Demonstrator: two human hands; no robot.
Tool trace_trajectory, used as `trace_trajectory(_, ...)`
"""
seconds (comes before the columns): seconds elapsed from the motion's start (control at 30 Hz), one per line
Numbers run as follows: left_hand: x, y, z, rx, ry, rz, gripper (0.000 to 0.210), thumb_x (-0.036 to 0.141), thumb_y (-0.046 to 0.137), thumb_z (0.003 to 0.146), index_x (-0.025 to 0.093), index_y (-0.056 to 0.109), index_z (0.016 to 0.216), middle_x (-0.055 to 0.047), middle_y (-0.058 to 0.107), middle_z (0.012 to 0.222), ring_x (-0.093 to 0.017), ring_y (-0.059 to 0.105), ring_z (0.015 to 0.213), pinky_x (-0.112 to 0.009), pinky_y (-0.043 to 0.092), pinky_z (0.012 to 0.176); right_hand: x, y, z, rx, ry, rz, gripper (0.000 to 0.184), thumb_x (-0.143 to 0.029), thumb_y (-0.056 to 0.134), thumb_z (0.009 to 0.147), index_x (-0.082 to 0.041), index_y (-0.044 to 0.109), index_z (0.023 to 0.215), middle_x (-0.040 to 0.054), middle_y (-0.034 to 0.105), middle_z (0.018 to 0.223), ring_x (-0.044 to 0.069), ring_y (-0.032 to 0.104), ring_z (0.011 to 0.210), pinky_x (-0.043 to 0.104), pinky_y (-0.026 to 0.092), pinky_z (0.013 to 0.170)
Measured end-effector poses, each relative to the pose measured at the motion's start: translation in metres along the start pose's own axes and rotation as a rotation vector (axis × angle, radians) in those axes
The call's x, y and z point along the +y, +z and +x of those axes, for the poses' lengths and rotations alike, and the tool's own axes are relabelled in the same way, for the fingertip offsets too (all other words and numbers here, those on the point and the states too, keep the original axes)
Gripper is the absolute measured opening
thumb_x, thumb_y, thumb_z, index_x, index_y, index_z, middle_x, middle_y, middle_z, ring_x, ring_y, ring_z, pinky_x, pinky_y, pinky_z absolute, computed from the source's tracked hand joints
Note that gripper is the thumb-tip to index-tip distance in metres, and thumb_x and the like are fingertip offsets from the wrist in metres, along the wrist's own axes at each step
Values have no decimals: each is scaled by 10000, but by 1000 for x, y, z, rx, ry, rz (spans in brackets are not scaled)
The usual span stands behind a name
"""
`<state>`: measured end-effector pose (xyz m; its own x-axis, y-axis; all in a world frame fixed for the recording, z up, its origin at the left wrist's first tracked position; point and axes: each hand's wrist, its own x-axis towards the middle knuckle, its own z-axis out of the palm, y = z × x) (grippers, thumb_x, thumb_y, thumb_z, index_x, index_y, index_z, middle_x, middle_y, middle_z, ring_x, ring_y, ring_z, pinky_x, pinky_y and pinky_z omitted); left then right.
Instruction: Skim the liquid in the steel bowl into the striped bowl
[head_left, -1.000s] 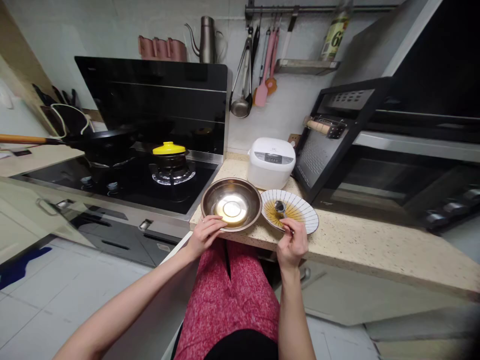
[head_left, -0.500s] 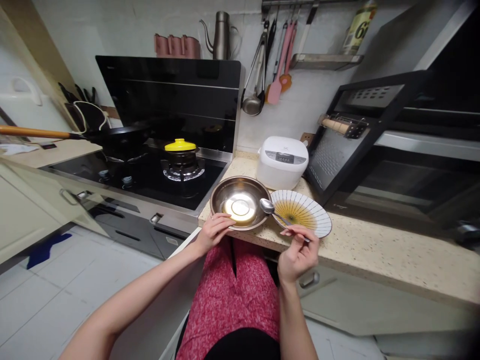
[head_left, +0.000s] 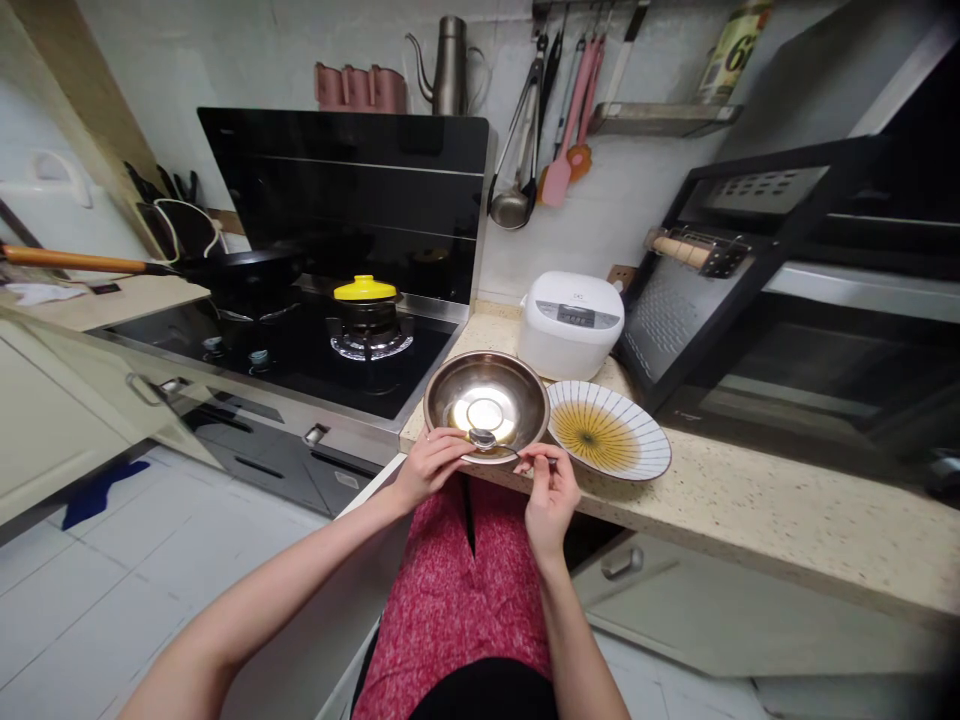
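Observation:
A stainless steel bowl [head_left: 525, 395] rests on the speckled counter near its front edge, with a bright reflection and a yellowish tint at its bottom. My left hand [head_left: 433, 465] grips the bowl's near left rim. In my right hand [head_left: 551, 490] is a metal spoon [head_left: 481, 438], pinched by its handle. Its head is over the near side of the bowl, close to my left fingertips; whether it touches the bowl I cannot tell. To the right lies a white ribbed plate [head_left: 651, 440] with a yellow-brown centre, liquid or glaze.
A white rice cooker [head_left: 571, 320] stands behind the bowl. On the gas hob [head_left: 300, 360] at left are a small pot with a yellow lid [head_left: 365, 289] and a wok [head_left: 240, 268], its wooden handle pointing left. An oven [head_left: 825, 350] stands at right; utensils [head_left: 559, 180] hang above.
My right hand has moved left with the spoon, from above the plate to the bowl's near rim. The spoon's head is now over the bowl's near side. My left hand stays on the rim.

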<state>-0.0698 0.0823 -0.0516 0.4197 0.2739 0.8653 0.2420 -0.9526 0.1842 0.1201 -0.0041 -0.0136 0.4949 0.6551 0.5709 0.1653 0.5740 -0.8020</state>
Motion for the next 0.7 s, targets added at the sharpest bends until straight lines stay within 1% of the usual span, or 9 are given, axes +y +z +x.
trace_trajectory(0.33, 0, 1, -2, 6, 13, 23, 264, 186, 620, 1008, 198, 693, 1261, -93, 791, 1055, -240, 714, 1103, -405, 583, 922, 8, 0, 1, -1, 59, 0, 287, -459, 594, 981, -199, 647, 874, 8, 668, 804, 120, 598, 634, 262, 506, 630)
trace_trajectory(0.53, 2, 2, -3, 10, 8, 16, 291, 232, 642, 1005, 206, 684, 1292, -89, 791, 1060, -234, 711, 1109, -393, 573, 941, 11, 0, 3, 3, 50, -6, 309, -480, 590, 981, -196, 645, 871, 10, 666, 801, 120, 592, 627, 263, 504, 626)
trace_trajectory(0.7, 3, 3, -3, 27, 16, 9, 292, 197, 594, 1025, 205, 677, 1305, -88, 789, 1059, -226, 707, 1102, -387, 581, 923, 14, 1, 3, 9, 31, -6, 310, -477, 586, 986, -194, 636, 868, 7, 664, 801, 114, 586, 619, 258, 505, 619)
